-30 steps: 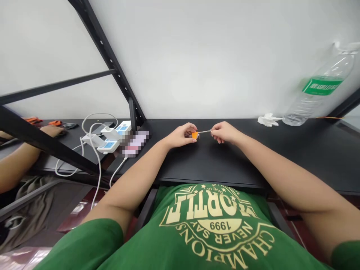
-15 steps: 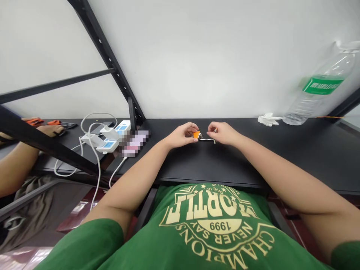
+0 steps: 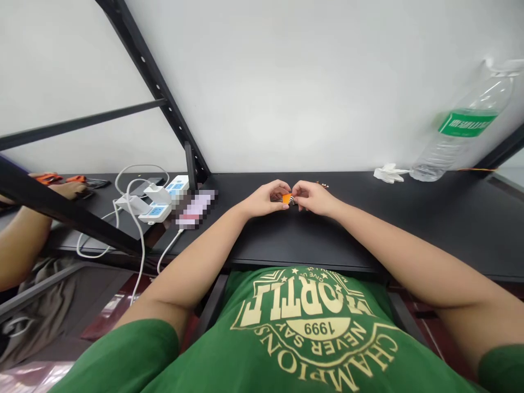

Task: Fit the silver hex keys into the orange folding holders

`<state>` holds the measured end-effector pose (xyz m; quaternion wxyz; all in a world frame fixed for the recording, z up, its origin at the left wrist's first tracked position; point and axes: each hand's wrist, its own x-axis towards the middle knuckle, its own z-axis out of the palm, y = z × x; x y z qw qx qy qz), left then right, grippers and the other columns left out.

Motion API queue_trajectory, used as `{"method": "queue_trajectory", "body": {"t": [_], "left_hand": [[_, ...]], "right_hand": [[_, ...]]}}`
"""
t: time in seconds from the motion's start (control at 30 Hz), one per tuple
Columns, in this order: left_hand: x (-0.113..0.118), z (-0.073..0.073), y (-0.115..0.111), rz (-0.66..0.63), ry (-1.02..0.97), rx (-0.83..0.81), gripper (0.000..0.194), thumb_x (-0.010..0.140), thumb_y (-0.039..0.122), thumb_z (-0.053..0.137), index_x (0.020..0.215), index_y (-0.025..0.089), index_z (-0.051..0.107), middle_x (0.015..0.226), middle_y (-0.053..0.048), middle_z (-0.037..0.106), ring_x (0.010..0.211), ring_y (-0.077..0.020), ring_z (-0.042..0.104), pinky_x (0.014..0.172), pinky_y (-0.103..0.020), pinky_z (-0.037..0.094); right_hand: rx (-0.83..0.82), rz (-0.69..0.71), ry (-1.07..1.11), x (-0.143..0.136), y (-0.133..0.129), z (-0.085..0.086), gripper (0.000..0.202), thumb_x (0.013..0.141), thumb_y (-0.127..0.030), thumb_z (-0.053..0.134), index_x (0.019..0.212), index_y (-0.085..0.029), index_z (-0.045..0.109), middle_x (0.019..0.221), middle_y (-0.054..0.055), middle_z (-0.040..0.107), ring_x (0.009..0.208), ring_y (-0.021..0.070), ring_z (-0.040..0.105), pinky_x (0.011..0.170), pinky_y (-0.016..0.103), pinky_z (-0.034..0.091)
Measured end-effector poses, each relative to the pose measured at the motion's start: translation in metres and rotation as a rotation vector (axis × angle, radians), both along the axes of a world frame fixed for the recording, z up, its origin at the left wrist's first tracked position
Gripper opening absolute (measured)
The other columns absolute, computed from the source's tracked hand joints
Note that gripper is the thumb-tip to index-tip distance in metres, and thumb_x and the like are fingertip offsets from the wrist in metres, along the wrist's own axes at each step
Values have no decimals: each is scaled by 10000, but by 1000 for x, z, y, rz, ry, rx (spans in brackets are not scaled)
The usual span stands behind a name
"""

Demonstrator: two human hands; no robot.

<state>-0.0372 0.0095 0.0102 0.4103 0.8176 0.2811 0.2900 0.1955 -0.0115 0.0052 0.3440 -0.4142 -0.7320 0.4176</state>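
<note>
My left hand (image 3: 264,199) is closed around the orange holder (image 3: 287,199) of a hex key set, low over the black tabletop (image 3: 311,240). Silvery hex keys (image 3: 292,201) stick out of the holder's right side in a fanned row. My right hand (image 3: 316,197) pinches at these keys with thumb and fingers, close against the holder. Its fingers hide most of the key ends. Just behind the right hand, some small metallic pieces (image 3: 323,185) show, too small to make out.
On the left are a white power strip (image 3: 158,210) with plugs and cables, and a blurred phone (image 3: 196,209). Black shelf posts (image 3: 164,103) divide the table. Beyond them rests another person's arm (image 3: 28,234) near orange-handled tools (image 3: 49,178). Crumpled tissue (image 3: 388,173) and a bottle (image 3: 454,131) stand right.
My right hand has moved left onto the hex keys by the holder. The long key that stuck out to the right is now hidden. My left hand has stayed in place.
</note>
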Motion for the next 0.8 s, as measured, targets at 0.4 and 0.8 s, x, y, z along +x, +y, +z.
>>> {"method": "queue_trajectory", "body": {"t": [0.4,0.8], "left_hand": [[-14,7,9,61,49,-30,493,753,334,849,1164,181,624,1113,-104,738,1008,-213,723,944,-421,578],[-23,1,17,140,63,-74,542,754,337,857,1209,184,605,1129,-109,734,1041,-218,707,977,-425,548]], "right_hand": [[-139,-157,119,8,3,6,198,698,-91,605,857,-208,605,555,-44,578,447,112,506,412,220,392],[14,-171,-545,8,-1,15,90,758,-125,657,798,-205,650,689,4,711,603,146,640,587,247,454]]}}
